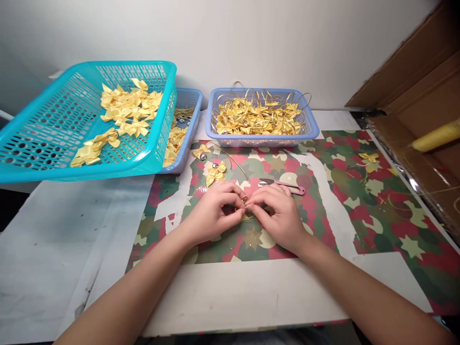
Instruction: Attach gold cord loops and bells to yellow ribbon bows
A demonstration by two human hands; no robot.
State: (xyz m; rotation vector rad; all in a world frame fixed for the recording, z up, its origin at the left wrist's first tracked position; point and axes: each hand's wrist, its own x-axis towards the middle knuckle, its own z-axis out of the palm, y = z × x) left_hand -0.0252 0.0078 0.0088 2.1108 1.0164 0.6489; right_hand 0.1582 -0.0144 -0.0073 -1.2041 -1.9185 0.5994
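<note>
Pinching closed together, left hand (218, 210) and right hand (276, 210) grip gold cord (247, 217), mostly hidden, left of and nearer than purple snips (297, 190); presumably light, springy, slick, probably best held near its ends.

This looks like a small craft workshop: left of the patterned sheet (244, 247) a teal basket (168, 124) holds yellow bows (124, 105); beyond the sheet, a blue basket (264, 137) brims with more; snips (297, 189) lie on the sheet, cardboard (402, 112) right of it.
</note>
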